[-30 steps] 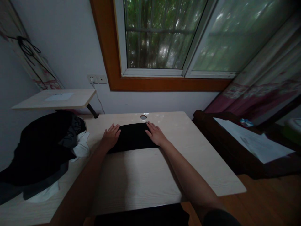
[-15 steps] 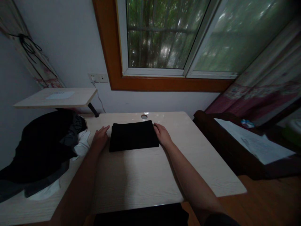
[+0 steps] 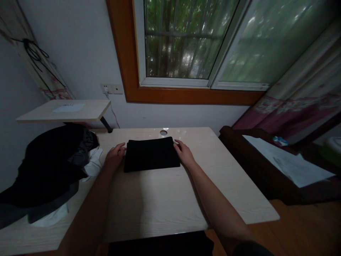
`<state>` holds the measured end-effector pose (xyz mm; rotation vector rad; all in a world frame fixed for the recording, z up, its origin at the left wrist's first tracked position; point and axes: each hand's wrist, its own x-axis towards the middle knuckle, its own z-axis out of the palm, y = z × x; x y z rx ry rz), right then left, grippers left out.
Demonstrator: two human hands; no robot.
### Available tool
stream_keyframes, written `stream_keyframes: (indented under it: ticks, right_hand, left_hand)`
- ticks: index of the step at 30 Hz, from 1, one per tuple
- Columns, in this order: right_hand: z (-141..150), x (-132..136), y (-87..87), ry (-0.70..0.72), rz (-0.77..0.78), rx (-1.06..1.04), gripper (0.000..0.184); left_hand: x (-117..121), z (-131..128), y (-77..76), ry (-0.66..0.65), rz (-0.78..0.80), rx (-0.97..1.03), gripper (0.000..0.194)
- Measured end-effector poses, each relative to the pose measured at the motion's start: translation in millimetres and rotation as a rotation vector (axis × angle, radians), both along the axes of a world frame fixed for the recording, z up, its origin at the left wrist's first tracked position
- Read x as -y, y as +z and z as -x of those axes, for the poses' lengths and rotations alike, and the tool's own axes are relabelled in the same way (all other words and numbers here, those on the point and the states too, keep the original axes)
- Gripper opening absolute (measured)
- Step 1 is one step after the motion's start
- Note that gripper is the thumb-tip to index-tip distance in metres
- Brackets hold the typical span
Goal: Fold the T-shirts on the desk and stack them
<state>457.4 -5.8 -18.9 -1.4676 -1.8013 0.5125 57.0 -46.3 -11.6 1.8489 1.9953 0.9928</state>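
A black folded cloth, probably a garment, lies flat as a neat rectangle on the pale wooden desk. At its left edge is my left hand, fingers apart and partly bent, with a fingertip reaching the cloth's side. My right hand rests along the right edge, its thumb side against the fabric and its fingers loosely spread. Neither hand visibly grips the cloth. Just beyond it, a round cable hole sits near the desk's back edge.
A heap of dark clothes with white cloth under it covers the desk's left side, below a small raised shelf bearing paper. A window rises behind. To the right stands dark furniture with a white sheet.
Both hands have come off the top of the cloth and moved outward to its left and right edges. Over the last half second, my left hand has shifted slightly towards the cloth.
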Motion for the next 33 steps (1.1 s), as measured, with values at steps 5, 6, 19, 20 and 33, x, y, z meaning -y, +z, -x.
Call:
stream_keyframes:
  ticks: [5,6,19,20,33]
  right_hand:
    - [1.2,2.5,1.3,0.017,0.025,-0.020,0.050]
    - [1.4,2.9,1.6,0.020,0.029,-0.023,0.050]
    - [0.5,4.7,3.2,0.050,-0.039,-0.005,0.045]
    - [0.8,5.5,5.2,0.045,-0.078,-0.014,0.043]
    - [79.7,8.7,47.9,0.428,-0.053,-0.078,0.037]
  left_hand:
    - [2.2,-2.9,3.4,0.019,0.011,-0.045,0.047]
    - [2.3,-3.1,3.6,0.021,0.017,-0.052,0.047]
    - [-8.0,5.6,-18.5,-0.087,-0.273,-0.240,0.054]
    - [-7.9,5.6,-20.0,-0.090,-0.275,-0.269,0.060]
    - [-8.1,6.0,-23.3,-0.143,-0.134,-0.348,0.067]
